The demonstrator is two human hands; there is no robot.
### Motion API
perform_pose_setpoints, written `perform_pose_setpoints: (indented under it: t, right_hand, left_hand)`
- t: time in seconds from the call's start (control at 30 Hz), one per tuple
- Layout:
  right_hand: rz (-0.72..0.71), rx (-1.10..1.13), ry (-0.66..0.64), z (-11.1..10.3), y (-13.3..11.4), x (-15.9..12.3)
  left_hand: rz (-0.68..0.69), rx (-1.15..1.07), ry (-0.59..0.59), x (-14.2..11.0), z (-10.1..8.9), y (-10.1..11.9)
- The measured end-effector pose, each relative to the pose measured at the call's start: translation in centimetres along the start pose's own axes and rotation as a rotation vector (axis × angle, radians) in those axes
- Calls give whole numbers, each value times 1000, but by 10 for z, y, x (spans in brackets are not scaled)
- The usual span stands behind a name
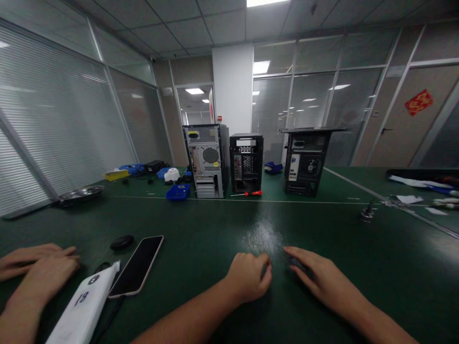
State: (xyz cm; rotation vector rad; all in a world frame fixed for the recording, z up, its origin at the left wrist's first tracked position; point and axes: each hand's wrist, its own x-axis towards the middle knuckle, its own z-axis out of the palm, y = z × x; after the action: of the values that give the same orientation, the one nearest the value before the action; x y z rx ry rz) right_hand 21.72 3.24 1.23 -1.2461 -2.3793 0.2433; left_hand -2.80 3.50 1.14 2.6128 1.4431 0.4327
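Low over the near part of the green tabletop [201,229], my left hand [250,278] is closed, its fingers curled with the thumb against them. Whatever it may hold is hidden. A short gap to the right, my right hand [317,272] rests on or just above the table, fingers stretched out and thumb apart. A dark patch shows between thumb and forefinger; I cannot tell whether it is a small object or shadow. Beyond both hands, a red-handled screwdriver [254,193] lies before the middle computer case [246,162].
A larger computer case [206,160] and a black one [306,165] flank it. Blue trays [178,192] sit at left. Nearer are a phone [138,267], a white power bank [86,306] marked 18 and another person's hands [46,267]. Small metal parts [367,213] stand right.
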Motion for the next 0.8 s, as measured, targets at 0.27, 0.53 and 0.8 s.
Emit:
perform_pose_setpoints:
  t: [0.27,0.53,0.8]
  right_hand:
    - [-140,59,-15,29,-34,-1]
    - [18,-16,158,23,-5,0]
    - [195,-22,176,8,10,-4]
  left_hand:
    - [124,-94,-38,-4,-6,-3]
    - [-72,-287,113,-2,-1,-3]
    - [-51,-308,111,1,-2,-8]
